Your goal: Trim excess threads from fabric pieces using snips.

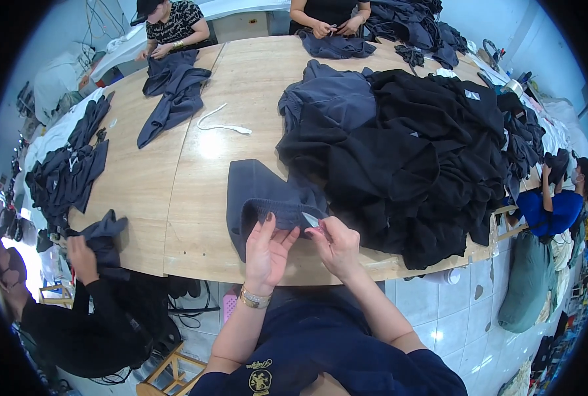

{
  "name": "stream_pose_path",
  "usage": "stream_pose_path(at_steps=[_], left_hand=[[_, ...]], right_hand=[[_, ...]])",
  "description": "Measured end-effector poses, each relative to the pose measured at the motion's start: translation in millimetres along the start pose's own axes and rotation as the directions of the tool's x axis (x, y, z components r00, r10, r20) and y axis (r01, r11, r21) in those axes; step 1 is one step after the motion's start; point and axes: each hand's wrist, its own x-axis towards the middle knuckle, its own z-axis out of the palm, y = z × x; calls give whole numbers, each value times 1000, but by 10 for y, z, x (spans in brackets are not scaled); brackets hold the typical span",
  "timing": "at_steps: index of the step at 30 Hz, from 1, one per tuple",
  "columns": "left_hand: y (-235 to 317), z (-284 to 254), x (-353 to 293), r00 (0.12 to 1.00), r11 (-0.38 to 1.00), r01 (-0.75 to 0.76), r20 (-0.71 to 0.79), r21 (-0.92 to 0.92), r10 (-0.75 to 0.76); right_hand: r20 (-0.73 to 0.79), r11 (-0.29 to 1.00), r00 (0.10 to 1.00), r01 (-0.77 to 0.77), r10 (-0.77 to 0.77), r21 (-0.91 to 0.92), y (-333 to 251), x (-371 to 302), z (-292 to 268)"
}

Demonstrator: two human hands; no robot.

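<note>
Just in front of me at the table's near edge lies a dark grey garment (247, 191) with a gathered, ribbed edge. My left hand (267, 254) is turned palm up with its fingers curled, gripping the garment by that edge. In my right hand (339, 249) is a small pair of thread snips (311, 219), with pale pointed blades and a reddish handle mostly hidden by my fingers. The blade tips point left and touch or nearly touch the gathered edge.
A big heap of black garments (399, 165) rises to the right, grey ones (337, 99) behind it. A white cord (224, 127) lies on the wooden table (195, 178). Co-workers handle garments at the far side, at my left (83, 257) and at far right.
</note>
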Motion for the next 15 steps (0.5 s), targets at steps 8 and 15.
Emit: stream_pose_path(at_steps=[8, 15], left_hand=[[12, 47, -18, 999, 999, 31, -22, 8, -31], [-3, 57, -32, 1000, 998, -17, -11, 58, 18]], right_hand=[[100, 915, 964, 267, -248, -302, 50, 61, -52], [144, 896, 952, 302, -269, -324, 27, 88, -67]])
